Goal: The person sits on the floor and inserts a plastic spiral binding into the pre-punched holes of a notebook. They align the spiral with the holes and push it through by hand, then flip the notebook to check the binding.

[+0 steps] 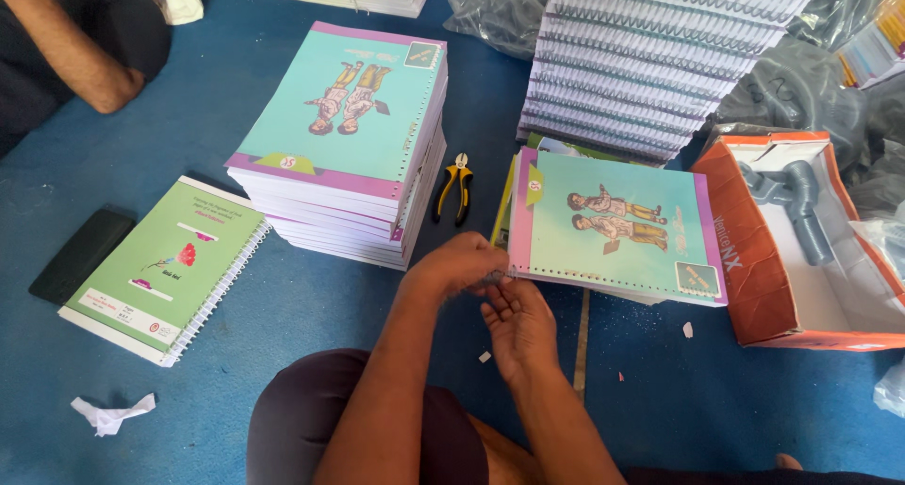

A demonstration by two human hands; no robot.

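Left hand (462, 263) pinching punched edge of teal notebook (617, 226), frame centre-right, on blue floor (283, 306). Right hand (517, 325) just below, palm up, fingers loosely curled, grip unclear. Pliers (453, 188) above hands.

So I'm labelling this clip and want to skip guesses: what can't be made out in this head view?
- What the left hand pinches at the punched edge of the teal notebook: covered by its fingers.
- Right hand fingertips: curled under the left hand.
- Pliers jaws: too small to tell.
- Grey parts in the orange box: partly hidden by its wall.
- Spiral-bound stack: cut off by the top edge.
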